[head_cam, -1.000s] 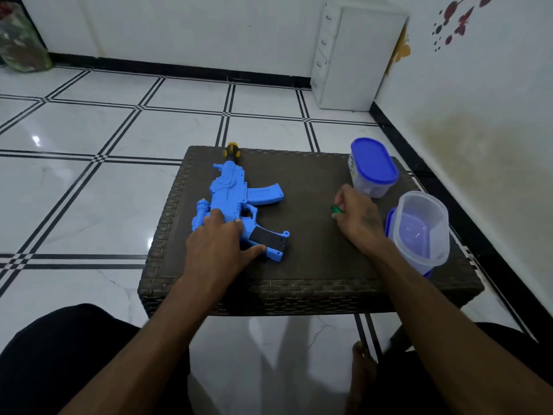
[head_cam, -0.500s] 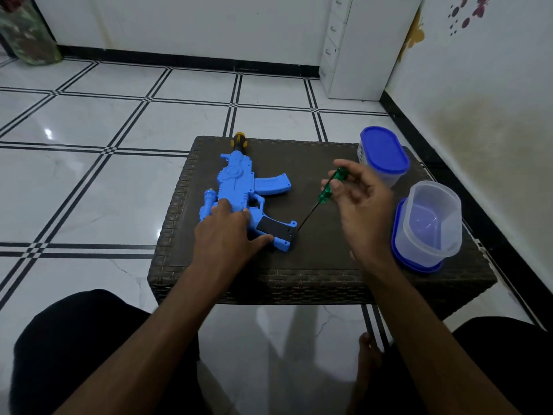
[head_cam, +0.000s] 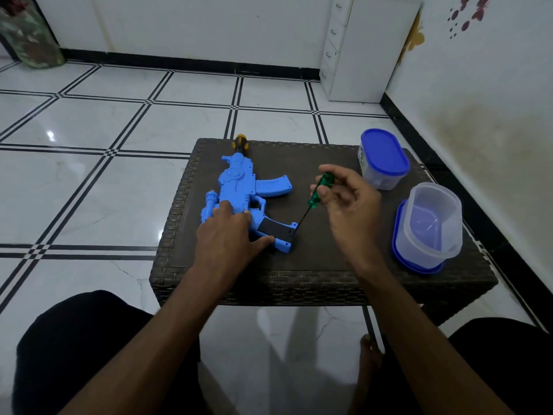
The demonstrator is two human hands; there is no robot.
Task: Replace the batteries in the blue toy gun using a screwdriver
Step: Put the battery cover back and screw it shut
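The blue toy gun (head_cam: 239, 187) lies flat on the dark wicker table (head_cam: 323, 274), its yellow-and-black muzzle at the far edge. Its black grip panel (head_cam: 273, 230) faces up near me. My left hand (head_cam: 230, 238) presses down on the gun's body, thumb alongside the grip. My right hand (head_cam: 347, 205) holds a green-handled screwdriver (head_cam: 319, 190) tilted, and its thin dark shaft slants down to the butt end of the grip. The tip looks to touch the grip's end, though I cannot tell if it sits in a screw.
A closed clear container with a blue lid (head_cam: 384, 158) stands at the table's far right. Nearer me, an open clear tub (head_cam: 432, 224) rests on its blue lid. A white cabinet (head_cam: 368, 49) stands by the wall. My knees flank the table's near edge.
My right hand lifted the green screwdriver off the table and brought its tip down to the end of the gun's grip. My left hand stayed on the gun.
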